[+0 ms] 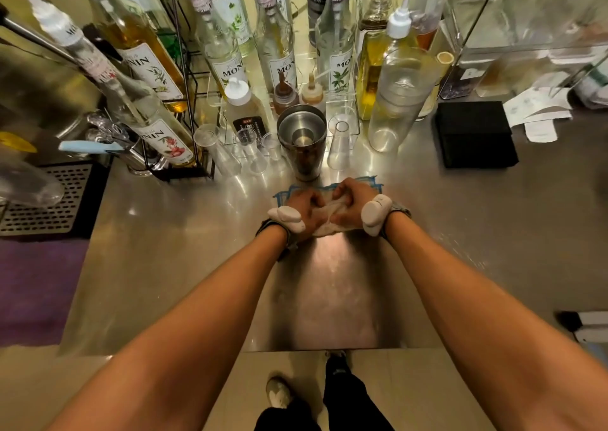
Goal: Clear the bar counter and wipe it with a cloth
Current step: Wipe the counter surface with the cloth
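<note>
Both hands, left hand (304, 208) and right hand (350, 200), bunch the cloth (325, 225) between curled fingers, likely gathering it for wiping; metal shaker (302, 141) stands just beyond the grip.

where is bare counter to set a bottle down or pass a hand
Bare counter: between the drip tray and the left hand, and from the right hand to the black box. Crowded behind: syrup bottles, small cups, shaker.
</note>
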Action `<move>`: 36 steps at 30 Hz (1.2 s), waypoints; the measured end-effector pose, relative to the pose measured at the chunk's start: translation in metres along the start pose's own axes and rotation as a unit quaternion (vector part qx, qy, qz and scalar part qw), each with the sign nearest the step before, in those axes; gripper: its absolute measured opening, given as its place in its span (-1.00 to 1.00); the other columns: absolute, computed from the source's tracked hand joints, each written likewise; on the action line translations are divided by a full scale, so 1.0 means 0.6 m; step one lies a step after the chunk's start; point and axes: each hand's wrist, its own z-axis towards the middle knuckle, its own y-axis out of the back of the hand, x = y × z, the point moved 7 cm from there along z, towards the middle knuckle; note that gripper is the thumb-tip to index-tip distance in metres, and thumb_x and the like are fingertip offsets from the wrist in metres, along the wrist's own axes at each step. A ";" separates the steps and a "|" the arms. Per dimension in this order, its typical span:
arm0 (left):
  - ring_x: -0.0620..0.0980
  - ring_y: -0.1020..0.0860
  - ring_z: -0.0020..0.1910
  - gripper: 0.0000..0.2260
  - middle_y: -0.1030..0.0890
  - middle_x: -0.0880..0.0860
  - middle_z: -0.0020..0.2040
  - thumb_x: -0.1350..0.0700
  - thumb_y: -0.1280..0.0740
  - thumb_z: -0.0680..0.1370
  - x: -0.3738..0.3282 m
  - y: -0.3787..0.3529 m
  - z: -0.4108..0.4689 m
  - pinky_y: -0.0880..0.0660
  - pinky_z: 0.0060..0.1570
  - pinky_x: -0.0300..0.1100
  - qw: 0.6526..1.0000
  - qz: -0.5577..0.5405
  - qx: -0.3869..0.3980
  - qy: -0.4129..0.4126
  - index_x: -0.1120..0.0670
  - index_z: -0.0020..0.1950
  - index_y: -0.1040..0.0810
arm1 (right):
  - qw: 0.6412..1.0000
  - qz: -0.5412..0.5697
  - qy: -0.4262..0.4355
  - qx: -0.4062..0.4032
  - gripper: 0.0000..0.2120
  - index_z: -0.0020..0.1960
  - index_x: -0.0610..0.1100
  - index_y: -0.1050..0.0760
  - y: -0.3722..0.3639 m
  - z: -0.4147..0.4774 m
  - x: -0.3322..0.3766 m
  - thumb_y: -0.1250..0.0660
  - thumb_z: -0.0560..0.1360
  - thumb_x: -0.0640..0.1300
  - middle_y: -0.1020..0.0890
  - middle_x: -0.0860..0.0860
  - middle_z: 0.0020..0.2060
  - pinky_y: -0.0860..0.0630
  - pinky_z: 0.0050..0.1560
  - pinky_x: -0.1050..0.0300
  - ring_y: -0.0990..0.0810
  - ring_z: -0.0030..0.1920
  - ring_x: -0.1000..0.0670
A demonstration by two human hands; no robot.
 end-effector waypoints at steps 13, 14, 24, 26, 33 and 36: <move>0.02 -0.53 -0.09 -0.78 -0.53 0.05 -0.06 0.13 -0.40 0.47 0.055 -0.021 -0.157 -0.43 -0.16 -0.20 0.999 -0.023 0.023 -0.016 0.13 0.07 -0.49 | 0.998 0.030 -0.011 -0.051 -0.85 0.03 -0.14 -0.44 -0.126 -0.120 0.017 -0.34 0.54 -0.32 -0.46 0.06 -0.22 -0.33 -0.27 0.42 -0.44 -0.05 -0.02; 0.00 -0.53 -0.11 -0.78 -0.54 0.04 -0.07 0.13 -0.40 0.47 0.062 -0.022 -0.176 -0.41 -0.18 -0.24 0.999 -0.025 0.024 -0.018 0.13 0.08 -0.50 | 0.998 0.033 0.001 -0.054 -0.81 0.02 -0.13 -0.43 -0.142 -0.135 0.024 -0.37 0.50 -0.33 -0.48 0.05 -0.20 -0.34 -0.22 0.36 -0.45 -0.07 -0.01; 0.00 -0.41 -0.10 -0.70 -0.39 0.04 -0.03 0.15 -0.42 0.49 0.154 -0.035 -0.323 -0.37 -0.11 -0.17 0.999 -0.011 0.049 -0.019 0.14 0.17 -0.46 | 0.998 0.023 0.010 -0.056 -0.52 0.14 -0.15 -0.50 -0.282 -0.238 0.060 -0.61 0.30 -0.18 -0.43 0.13 -0.32 -0.37 -0.23 0.19 -0.47 -0.24 -0.01; 0.00 -0.41 -0.10 -0.71 -0.39 0.05 -0.02 0.13 -0.42 0.49 0.166 -0.035 -0.339 -0.36 -0.12 -0.17 0.999 -0.006 0.047 -0.021 0.13 0.17 -0.46 | 0.998 0.023 0.011 -0.051 -0.52 0.16 -0.18 -0.50 -0.298 -0.246 0.066 -0.60 0.31 -0.20 -0.42 0.12 -0.31 -0.36 -0.23 0.18 -0.47 -0.22 -0.03; 0.01 -0.44 -0.04 -0.74 -0.43 0.04 0.05 0.03 -0.41 0.48 0.200 -0.040 -0.360 -0.40 -0.05 -0.15 0.999 -0.013 0.045 -0.002 0.02 0.12 -0.44 | 0.999 0.012 0.008 -0.031 -0.57 0.05 -0.03 -0.41 -0.324 -0.249 0.079 -0.59 0.33 -0.17 -0.46 0.07 -0.27 -0.41 -0.18 0.09 -0.47 -0.21 -0.04; -0.01 -0.44 -0.07 -0.75 -0.41 0.00 0.00 0.02 -0.41 0.47 0.204 -0.042 -0.347 -0.36 -0.11 -0.18 0.999 -0.015 0.052 -0.001 -0.01 0.07 -0.43 | 0.999 0.010 0.002 -0.036 -0.57 0.02 0.00 -0.42 -0.322 -0.239 0.074 -0.60 0.31 -0.15 -0.44 0.10 -0.29 -0.40 -0.20 0.11 -0.46 -0.22 -0.01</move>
